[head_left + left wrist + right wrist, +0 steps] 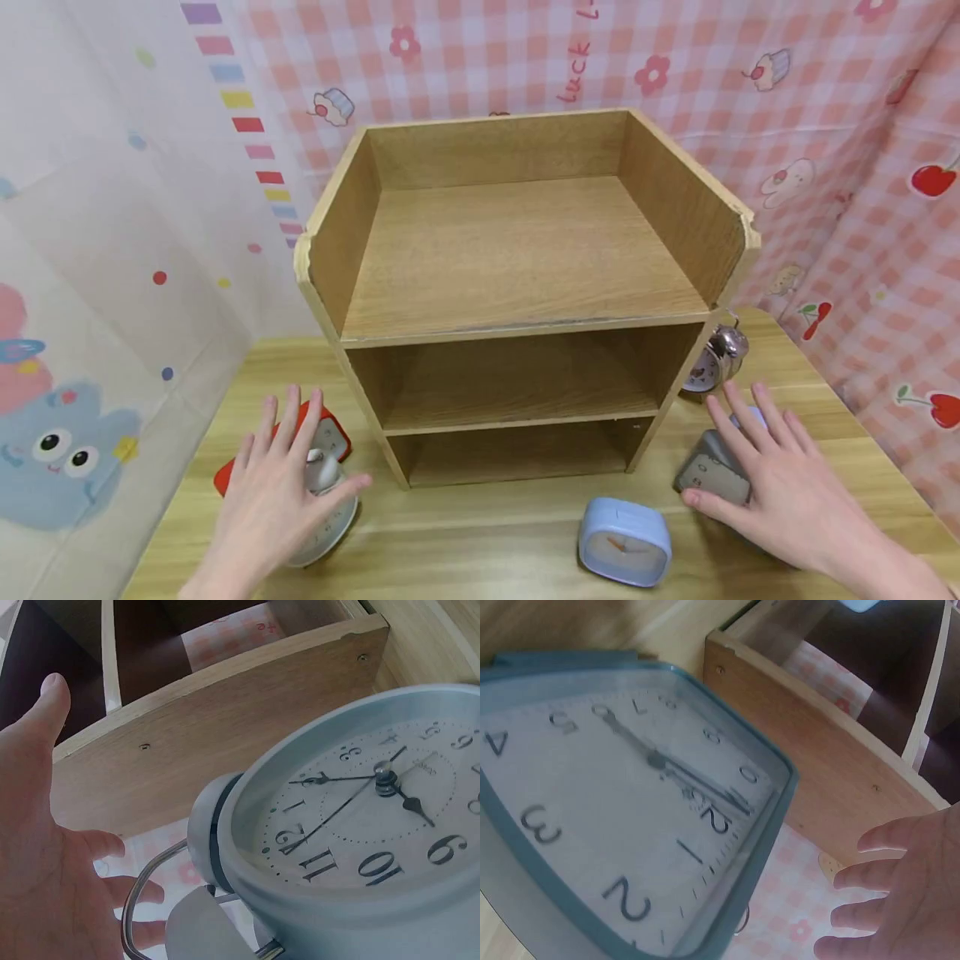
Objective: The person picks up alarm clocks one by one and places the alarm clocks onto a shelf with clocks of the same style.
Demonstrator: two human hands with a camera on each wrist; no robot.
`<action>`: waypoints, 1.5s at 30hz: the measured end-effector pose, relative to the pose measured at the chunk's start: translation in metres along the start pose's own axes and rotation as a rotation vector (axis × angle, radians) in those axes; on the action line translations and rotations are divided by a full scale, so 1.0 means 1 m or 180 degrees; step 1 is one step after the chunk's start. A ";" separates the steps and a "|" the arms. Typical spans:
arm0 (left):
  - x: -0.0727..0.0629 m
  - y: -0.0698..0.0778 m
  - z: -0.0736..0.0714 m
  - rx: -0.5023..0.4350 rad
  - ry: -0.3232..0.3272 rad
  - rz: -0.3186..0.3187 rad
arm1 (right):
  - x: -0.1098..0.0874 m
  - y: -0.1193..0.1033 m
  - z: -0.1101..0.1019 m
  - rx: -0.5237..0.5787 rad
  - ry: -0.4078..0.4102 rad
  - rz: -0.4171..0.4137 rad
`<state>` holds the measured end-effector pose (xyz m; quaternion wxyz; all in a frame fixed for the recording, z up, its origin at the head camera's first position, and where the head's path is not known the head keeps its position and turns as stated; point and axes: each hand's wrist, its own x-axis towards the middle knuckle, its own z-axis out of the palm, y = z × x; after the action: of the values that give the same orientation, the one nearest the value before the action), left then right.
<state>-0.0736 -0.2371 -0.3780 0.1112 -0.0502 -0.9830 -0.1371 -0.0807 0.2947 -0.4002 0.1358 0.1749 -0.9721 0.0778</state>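
My left hand [273,492] is spread with fingers straight, above a pale grey-blue twin-bell alarm clock [333,529]. Fingers and clock look apart in the left wrist view, where the dial [352,817] is large. A red clock [333,429] lies partly hidden behind that hand. On the other side, my right hand [787,492] is also spread and holds nothing. Beneath it is a grey squarish alarm clock [708,471], partly covered; its numbered face [622,802] fills much of the right wrist view. A light blue alarm clock [626,546] stands in front of the wooden shelf [517,329].
A silver twin-bell alarm clock [723,354] stands against the shelf's right side. Something blue [753,417] shows between my right fingers. The shelf has a raised-sided top and two compartments. Patterned cloth [480,58] hangs behind the wooden table [465,542].
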 end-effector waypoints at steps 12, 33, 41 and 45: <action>0.004 -0.003 -0.010 -0.0563 0.0259 0.0063 | 0.007 -0.004 -0.010 0.0053 0.0104 -0.0077; 0.011 0.006 -0.028 -0.1137 0.0787 0.0467 | 0.036 0.012 -0.019 0.0377 0.0425 -0.0256; 0.022 0.016 -0.038 -0.1446 0.1138 0.0878 | 0.047 0.029 -0.030 0.0383 0.0292 -0.0099; 0.032 0.023 -0.042 -0.1593 0.1370 0.1170 | 0.056 0.038 -0.035 0.0311 0.0286 -0.0018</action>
<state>-0.0935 -0.2241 -0.3253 0.3223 -0.2214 -0.8479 -0.3582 -0.1370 0.3192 -0.3548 0.1708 0.1804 -0.9595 0.1325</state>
